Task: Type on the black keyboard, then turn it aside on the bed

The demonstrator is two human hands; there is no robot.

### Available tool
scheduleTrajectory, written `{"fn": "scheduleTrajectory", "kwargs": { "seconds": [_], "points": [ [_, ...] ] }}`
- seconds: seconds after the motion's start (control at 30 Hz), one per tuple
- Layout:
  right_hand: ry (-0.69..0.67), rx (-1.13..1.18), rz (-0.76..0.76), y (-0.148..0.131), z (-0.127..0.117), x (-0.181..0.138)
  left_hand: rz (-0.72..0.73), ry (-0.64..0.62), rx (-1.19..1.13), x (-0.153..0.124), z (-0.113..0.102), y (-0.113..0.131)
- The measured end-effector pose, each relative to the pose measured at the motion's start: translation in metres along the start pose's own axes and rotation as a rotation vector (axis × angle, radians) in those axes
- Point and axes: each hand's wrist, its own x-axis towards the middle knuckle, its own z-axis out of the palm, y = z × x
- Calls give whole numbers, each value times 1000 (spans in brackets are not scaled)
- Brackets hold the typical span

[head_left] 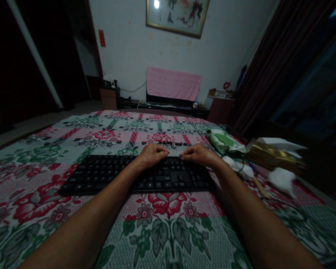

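Note:
A black keyboard point(100, 173) lies flat on a floral cloth point(168, 231) in front of me. Above its far edge, right of the middle, my left hand point(153, 155) is closed, thumb and fingers pinched together and pointing right. My right hand point(198, 154) faces it across a small gap, over the far right part of the keyboard, its fingers likewise pinched and pointing left. Whatever may be between the fingertips of either hand is too small and dark to make out. My forearms cross over the keyboard's near side.
To the right lie a green and white tissue pack point(225, 142), a gold box point(277, 155), crumpled white tissue point(282, 180), a flat wooden stick point(261, 187) and a dark cable point(288, 204). A pink towel point(173, 83) drapes over something by the far wall.

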Motion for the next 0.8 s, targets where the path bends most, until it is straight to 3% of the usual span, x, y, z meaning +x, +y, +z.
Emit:
{"fn": "scheduleTrajectory", "kwargs": {
  "seconds": [0.2, 0.43, 0.8],
  "points": [
    [15, -14, -11, 1, 2, 2, 45, 5, 87, -1, 2, 0],
    [-21, 13, -67, 5, 0, 3, 357, -83, 410, -4, 18, 18],
    [20, 16, -58, 7, 2, 2, 352, -134, 552, -6, 29, 15]
  ]
}}
